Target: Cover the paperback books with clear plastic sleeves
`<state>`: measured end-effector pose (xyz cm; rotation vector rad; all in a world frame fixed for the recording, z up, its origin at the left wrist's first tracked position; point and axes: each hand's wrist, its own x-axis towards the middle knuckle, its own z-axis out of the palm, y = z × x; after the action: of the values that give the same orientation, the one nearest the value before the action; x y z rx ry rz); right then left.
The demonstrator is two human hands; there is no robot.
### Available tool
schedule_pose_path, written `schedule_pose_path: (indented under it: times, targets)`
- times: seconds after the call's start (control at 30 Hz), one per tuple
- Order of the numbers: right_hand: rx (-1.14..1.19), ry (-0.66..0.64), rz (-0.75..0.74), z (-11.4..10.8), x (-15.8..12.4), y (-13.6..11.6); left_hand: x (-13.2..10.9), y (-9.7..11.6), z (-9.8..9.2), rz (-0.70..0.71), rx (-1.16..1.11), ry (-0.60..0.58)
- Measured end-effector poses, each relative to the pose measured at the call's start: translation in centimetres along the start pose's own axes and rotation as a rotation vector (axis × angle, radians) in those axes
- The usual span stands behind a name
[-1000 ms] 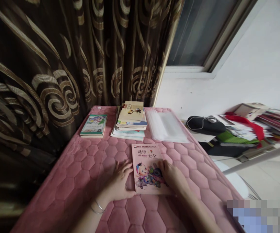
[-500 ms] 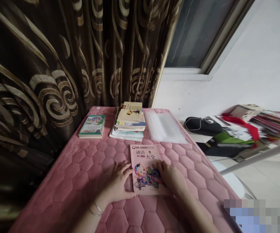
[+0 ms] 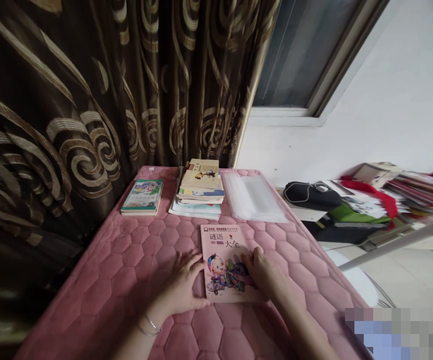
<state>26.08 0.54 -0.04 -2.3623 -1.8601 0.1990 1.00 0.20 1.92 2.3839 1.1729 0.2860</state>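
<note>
A riddle book [image 3: 222, 250] with a pale pink cover and cartoon figures lies flat on the pink quilted cover in front of me. My left hand [image 3: 186, 280] is beside its left edge, fingers apart, with fingertips and thumb against that edge. At the right edge, my right hand [image 3: 263, 272] is closed on the book, its fingers bent over the cover; what lies under the hand is hidden. Farther back is a stack of books [image 3: 199, 192], with a tan one on top. Right of the stack lie clear plastic sleeves [image 3: 256, 197], and to the left a green-bordered book [image 3: 141, 196].
A patterned brown curtain [image 3: 88, 125] hangs along the left and back of the pink quilted surface [image 3: 126, 280]. Beyond its right edge are a black pouch [image 3: 310, 194], a red strap [image 3: 374, 192], piled papers and books, and a metal bar [image 3: 400, 237].
The view has shifted very slightly. The right hand's fingertips have moved a little on the cover, while the book and my left hand stay in place.
</note>
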Motion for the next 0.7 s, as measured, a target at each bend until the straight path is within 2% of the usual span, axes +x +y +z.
schedule_pose_path:
  times: [0.17, 0.37, 0.53, 0.63, 0.7]
  targets:
    - [0.046, -0.065, 0.082, -0.6, 0.2, -0.1, -0.1, 0.2, -0.3, -0.020, 0.000, -0.015]
    - [-0.037, -0.087, 0.085, -0.9, 0.6, -0.1, -0.1, 0.1, -0.3, -0.017, 0.024, -0.018]
    - [0.059, -0.167, 0.035, -1.6, 1.7, 0.4, -0.3, 0.4, -0.4, -0.031, 0.067, -0.031]
    - [0.138, -0.199, 0.040, -1.9, 2.1, 0.8, -1.0, -0.3, -1.2, -0.165, 0.141, -0.005]
    - [0.203, -0.211, 0.029, -1.9, 2.3, 1.2, -1.8, -1.5, -1.8, -0.341, 0.212, 0.101]
